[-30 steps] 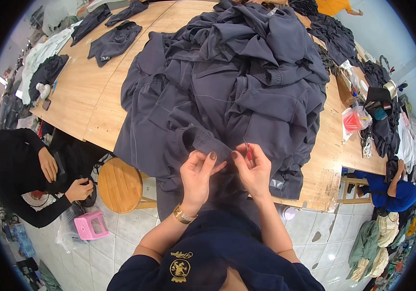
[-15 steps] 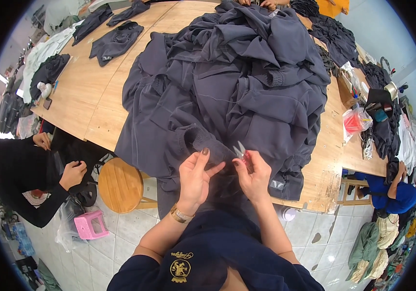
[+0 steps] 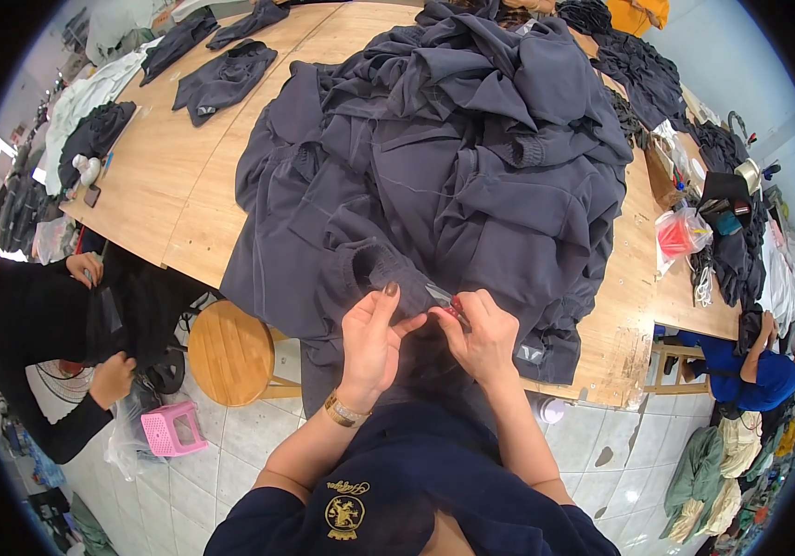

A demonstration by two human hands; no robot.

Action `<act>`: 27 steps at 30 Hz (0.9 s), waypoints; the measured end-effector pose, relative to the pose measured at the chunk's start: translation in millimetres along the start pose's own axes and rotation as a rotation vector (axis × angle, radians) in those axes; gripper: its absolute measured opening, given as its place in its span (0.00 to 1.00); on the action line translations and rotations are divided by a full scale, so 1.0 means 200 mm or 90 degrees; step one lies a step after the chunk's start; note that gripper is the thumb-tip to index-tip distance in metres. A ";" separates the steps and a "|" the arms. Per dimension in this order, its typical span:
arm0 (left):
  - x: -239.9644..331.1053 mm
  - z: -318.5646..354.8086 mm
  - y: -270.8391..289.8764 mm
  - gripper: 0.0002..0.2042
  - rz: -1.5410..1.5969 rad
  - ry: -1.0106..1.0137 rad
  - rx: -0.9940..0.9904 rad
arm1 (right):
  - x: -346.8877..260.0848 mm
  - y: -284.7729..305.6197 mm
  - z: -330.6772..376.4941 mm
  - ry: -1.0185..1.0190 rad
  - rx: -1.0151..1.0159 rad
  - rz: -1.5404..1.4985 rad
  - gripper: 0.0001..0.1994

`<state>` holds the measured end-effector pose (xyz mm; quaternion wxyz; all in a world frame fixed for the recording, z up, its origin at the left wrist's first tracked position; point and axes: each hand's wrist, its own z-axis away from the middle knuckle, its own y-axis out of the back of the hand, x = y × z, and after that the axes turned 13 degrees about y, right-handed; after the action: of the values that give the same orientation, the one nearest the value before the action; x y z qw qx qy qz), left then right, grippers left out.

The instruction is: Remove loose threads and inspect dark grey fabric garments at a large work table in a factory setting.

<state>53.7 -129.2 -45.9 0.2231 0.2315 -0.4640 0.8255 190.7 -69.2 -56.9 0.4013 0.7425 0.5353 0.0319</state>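
Note:
A big heap of dark grey garments point(image 3: 453, 157) covers the wooden table point(image 3: 184, 185) and hangs over its near edge. My left hand point(image 3: 371, 343) pinches a ribbed cuff of the nearest grey garment point(image 3: 388, 273) at the table's front edge. My right hand point(image 3: 483, 335) holds small thread snips point(image 3: 442, 298) with a red handle, their metal tip touching the cloth right beside my left thumb. Both hands meet over the hanging fabric.
A round wooden stool point(image 3: 230, 352) stands under the table's edge. A person in black point(image 3: 36, 324) sits at the left near a pink plastic stool point(image 3: 170, 428). A person in blue point(image 3: 754, 371) sits at the right. More dark garments point(image 3: 221, 79) lie on the far left of the table.
My hands have shifted slightly right along the cuff, and the snips' tip now points at the cloth. The person at the left has moved their arms.

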 end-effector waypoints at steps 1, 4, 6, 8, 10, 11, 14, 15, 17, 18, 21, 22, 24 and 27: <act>0.00 0.00 0.00 0.09 -0.003 -0.007 -0.003 | -0.01 0.01 0.00 -0.007 -0.019 -0.006 0.13; 0.00 0.00 -0.01 0.09 -0.006 -0.013 -0.005 | -0.01 0.02 0.00 -0.014 -0.037 -0.012 0.12; 0.00 0.01 -0.01 0.09 -0.006 -0.014 -0.004 | 0.00 0.01 0.00 -0.015 -0.036 -0.013 0.12; -0.01 0.00 0.00 0.08 -0.015 -0.032 -0.020 | 0.00 0.00 -0.01 -0.007 -0.005 -0.008 0.14; -0.02 0.00 0.00 0.08 -0.014 -0.049 -0.024 | 0.00 0.01 -0.01 -0.013 -0.001 -0.020 0.14; -0.02 0.00 0.00 0.07 -0.013 -0.065 -0.028 | 0.00 0.01 -0.01 -0.020 0.003 -0.032 0.14; -0.05 -0.01 0.02 0.07 -0.021 -0.119 -0.056 | -0.01 0.00 -0.01 -0.031 0.007 -0.053 0.14; -0.05 -0.01 0.01 0.07 -0.021 -0.118 -0.056 | -0.01 0.00 -0.01 -0.031 0.008 -0.052 0.14; -0.06 -0.01 0.01 0.06 -0.046 -0.154 -0.042 | -0.01 0.01 -0.02 -0.039 0.011 -0.072 0.14; -0.06 -0.01 0.01 0.06 -0.046 -0.154 -0.042 | -0.01 0.01 -0.02 -0.039 0.011 -0.072 0.14; -0.07 -0.02 0.02 0.06 -0.084 -0.187 -0.044 | -0.01 0.02 -0.02 -0.052 0.001 -0.095 0.14; -0.08 -0.02 0.02 0.06 -0.103 -0.201 -0.033 | -0.01 0.02 -0.02 -0.053 -0.008 -0.091 0.14; -0.08 -0.03 0.04 0.06 -0.122 -0.216 -0.024 | -0.02 0.02 -0.02 -0.052 -0.017 -0.086 0.14; -0.10 -0.04 0.05 0.05 -0.161 -0.245 -0.019 | -0.02 0.02 -0.03 -0.059 -0.002 -0.101 0.14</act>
<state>61.2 -130.4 -67.8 0.2360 0.4376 -0.4772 0.7247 189.1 -69.5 -49.0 0.4279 0.6980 0.5732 -0.0332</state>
